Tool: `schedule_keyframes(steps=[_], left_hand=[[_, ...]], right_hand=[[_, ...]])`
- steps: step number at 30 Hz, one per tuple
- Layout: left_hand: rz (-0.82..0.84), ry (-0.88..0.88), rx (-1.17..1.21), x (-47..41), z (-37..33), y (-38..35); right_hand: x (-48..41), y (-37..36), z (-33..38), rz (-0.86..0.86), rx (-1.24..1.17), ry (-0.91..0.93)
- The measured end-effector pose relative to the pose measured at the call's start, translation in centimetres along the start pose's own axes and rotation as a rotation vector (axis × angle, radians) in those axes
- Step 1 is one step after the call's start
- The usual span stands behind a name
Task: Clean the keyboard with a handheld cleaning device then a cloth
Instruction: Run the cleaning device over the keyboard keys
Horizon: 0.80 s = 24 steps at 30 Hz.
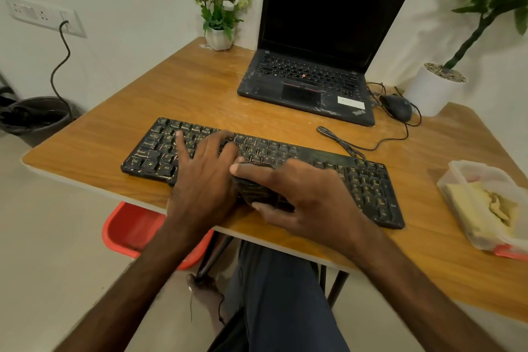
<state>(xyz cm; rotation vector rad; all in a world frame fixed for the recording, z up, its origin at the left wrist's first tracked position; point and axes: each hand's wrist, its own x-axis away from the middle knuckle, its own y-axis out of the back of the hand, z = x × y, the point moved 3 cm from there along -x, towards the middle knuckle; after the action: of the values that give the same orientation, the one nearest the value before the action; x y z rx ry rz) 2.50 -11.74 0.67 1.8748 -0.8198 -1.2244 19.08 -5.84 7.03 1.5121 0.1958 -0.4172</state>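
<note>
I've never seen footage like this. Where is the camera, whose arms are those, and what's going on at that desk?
There is no machine here: the single picture comes from a wide-angle camera worn on a person's head, looking forward and down, so the two arms are the wearer's own. The left hand lies flat, fingers spread, on a black keyboard on the wooden table. The right hand grips a small dark object pressed to the keys; it looks like the handheld cleaning device, though it is mostly hidden. Behind sit an open laptop with a dark screen, a black mouse with its cable, and a small pot of white flowers. At the right is a clear plastic container holding a yellowish cloth.
</note>
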Motion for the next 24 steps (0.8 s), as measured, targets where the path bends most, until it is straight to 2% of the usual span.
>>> schedule_keyframes(steps=[4,6,12,17,19,21,24], left_hand=[[-0.011,0.015,0.07,0.0,-0.1,0.5],[-0.033,0.002,0.044,0.1,-0.4,0.6],[-0.055,-0.034,-0.032,0.1,-0.4,0.4],[-0.065,-0.042,-0.069,0.1,-0.4,0.5],[-0.077,-0.048,-0.069,0.1,-0.5,0.5],[-0.058,-0.042,-0.087,0.1,-0.4,0.3],[-0.021,-0.027,-0.11,0.0,-0.2,0.1]], right_hand=[[1.3,1.0,-1.2,-0.022,-0.009,-0.048],[2.1,1.8,-2.0,-0.004,0.018,-0.052],[0.7,0.4,-2.0,-0.056,-0.11,-0.099],[-0.8,0.4,-3.5,-0.103,0.041,-0.127],[-0.7,0.8,-4.2,-0.109,-0.058,-0.173],[-0.2,0.5,-3.5,-0.074,-0.209,-0.131],[-0.4,-0.3,-2.4,-0.047,-0.142,-0.076]])
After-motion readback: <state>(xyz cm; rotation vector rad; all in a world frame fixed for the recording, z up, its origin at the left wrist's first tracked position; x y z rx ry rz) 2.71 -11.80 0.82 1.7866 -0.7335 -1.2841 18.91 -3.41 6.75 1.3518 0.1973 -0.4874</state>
